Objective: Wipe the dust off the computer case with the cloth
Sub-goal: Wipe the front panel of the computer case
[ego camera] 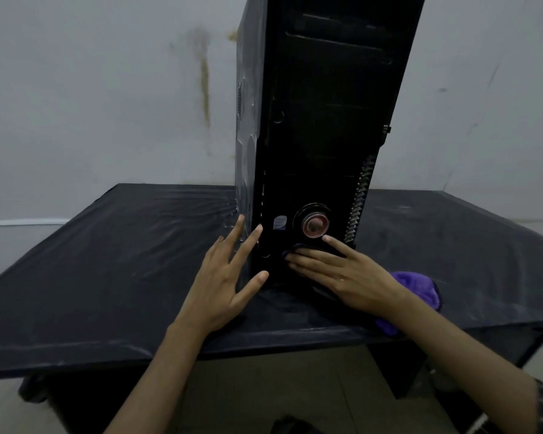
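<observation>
The computer case (320, 136) stood upright near the middle of the black counter (107, 277), its top cut off by the frame. Bare counter lay open on both sides, the front edge close to the person. The left hand (226, 277) spread wide, fingertips touching the case's lower left corner. The right hand (342, 274) pressed the purple cloth (417, 286) flat against the case's lower front, fingers straight; most of the cloth was hidden beneath the hand and wrist.
</observation>
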